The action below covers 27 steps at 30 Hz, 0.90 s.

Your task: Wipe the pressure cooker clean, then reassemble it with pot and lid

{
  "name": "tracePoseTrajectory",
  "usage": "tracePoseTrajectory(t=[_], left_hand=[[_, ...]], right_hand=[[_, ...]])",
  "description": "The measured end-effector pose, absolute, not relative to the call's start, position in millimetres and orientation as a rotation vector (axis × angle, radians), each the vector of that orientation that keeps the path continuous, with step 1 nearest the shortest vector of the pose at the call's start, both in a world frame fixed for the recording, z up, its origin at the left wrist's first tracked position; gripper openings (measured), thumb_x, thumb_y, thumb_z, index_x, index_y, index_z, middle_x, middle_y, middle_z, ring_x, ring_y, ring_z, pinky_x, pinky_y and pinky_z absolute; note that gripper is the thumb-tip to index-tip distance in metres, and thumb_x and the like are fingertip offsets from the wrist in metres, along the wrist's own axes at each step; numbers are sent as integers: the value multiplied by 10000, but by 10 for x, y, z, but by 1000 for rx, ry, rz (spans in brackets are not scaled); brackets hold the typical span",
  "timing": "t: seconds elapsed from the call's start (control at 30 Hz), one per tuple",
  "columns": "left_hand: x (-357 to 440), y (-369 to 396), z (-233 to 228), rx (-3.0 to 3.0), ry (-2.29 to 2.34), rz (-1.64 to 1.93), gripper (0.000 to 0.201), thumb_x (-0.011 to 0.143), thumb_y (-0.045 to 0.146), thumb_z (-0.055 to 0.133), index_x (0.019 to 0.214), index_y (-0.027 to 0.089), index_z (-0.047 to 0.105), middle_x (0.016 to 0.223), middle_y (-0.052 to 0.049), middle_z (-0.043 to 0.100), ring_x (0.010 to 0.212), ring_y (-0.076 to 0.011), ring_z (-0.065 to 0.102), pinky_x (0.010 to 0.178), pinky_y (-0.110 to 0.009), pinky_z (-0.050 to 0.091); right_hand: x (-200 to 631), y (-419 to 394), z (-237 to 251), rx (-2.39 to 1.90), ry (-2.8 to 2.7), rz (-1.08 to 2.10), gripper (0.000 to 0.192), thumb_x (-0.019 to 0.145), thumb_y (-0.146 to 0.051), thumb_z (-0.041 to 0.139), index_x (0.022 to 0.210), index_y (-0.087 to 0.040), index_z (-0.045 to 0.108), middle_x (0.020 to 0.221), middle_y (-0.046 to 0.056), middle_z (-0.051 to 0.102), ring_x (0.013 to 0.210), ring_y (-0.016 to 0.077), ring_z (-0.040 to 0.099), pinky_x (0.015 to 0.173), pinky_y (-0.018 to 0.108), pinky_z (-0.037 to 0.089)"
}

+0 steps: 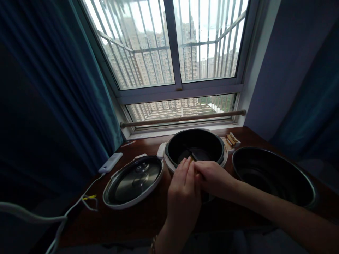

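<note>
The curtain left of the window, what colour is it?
The curtain is dark teal blue, seen best in the head view.

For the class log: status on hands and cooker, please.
Left hand and right hand meet at cooker rim, pinching something small. Lid lies left, pot right.

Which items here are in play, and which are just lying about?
In play: left hand and right hand, together at the cooker body's front rim.
Lying about: open lid, inner pot, white power bank, cable, small tray.
</note>
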<state>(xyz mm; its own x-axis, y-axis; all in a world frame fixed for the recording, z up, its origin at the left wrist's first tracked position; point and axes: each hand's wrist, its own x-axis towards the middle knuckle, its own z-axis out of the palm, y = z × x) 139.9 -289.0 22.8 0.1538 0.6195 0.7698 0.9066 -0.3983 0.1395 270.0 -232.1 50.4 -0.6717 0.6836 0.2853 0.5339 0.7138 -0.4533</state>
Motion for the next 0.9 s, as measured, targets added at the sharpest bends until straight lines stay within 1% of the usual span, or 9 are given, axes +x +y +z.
tracePoseTrajectory(t=[0.07,0.17,0.3,0.33,0.4,0.5,0.63,0.77,0.9], left_hand=[[1448,-2837,149,-2046,-1585,-957,344,864,186,415,1175,100,532,1232,-148,560,1186,-300,474,944,-514,433],[1459,-2795,85,-2033,-1712,-815,336,867,282,440,1175,219,559,1290,-84,525,1215,-359,424,943,-647,335],[1444,-2820,31,-2022,-1584,-784,400,808,469,514,1177,319,553,1320,-50,498,1257,-393,350,972,-735,91],[1454,-2826,10,-2020,-1523,-783,373,821,442,509,1169,316,558,1309,-39,511,1260,-369,356,998,-709,64],[1492,-2823,-39,-2054,-1420,-780,318,875,299,454,1176,278,554,1292,-21,529,1253,-280,392,1072,-579,113],[1538,-2774,-96,-2156,-1383,-821,346,889,209,402,1212,214,526,1261,-42,550,1204,-200,447,1059,-403,262],[1394,-2662,-96,-2301,-1415,-898,395,828,408,505,1184,240,538,1131,-60,596,1069,-225,514,998,-426,327],[963,-2509,0,-2412,-1531,-943,237,859,309,457,1032,196,574,1034,-65,593,1030,-202,495,1002,-427,321],[534,-2224,194,-2639,-1623,-837,241,891,289,375,974,186,577,1038,-70,578,1045,-186,480,968,-367,370]], right_hand=[[2803,-2381,518,-946,-2396,608,77,767,-190,520,821,-160,567,778,16,604,702,108,543,656,218,414],[3017,-2450,413,-1008,-2120,694,134,813,-232,497,901,-191,590,827,6,621,743,103,571,674,215,447],[3161,-2367,57,-1105,-1823,389,225,858,-265,445,1028,-199,578,1075,52,611,1058,168,538,909,328,423],[3151,-2322,-40,-1096,-1831,305,232,861,-263,441,1040,-198,575,1101,56,604,1119,187,502,972,375,378],[3098,-2231,-210,-1050,-1874,174,225,863,-247,435,1032,-203,577,1083,48,610,1153,203,471,1040,446,284],[3012,-2126,-388,-967,-1831,30,189,855,-199,426,957,-204,584,971,30,623,1061,190,507,1014,458,281],[2980,-2045,-499,-829,-1744,-65,217,836,-152,382,921,-192,577,883,32,604,968,179,521,929,434,332],[2983,-2013,-520,-814,-1739,-72,220,821,-143,372,911,-190,567,870,34,594,952,180,520,927,441,320],[2984,-2020,-507,-833,-1734,-73,202,812,-142,372,880,-196,555,846,31,594,942,179,523,941,444,309]])
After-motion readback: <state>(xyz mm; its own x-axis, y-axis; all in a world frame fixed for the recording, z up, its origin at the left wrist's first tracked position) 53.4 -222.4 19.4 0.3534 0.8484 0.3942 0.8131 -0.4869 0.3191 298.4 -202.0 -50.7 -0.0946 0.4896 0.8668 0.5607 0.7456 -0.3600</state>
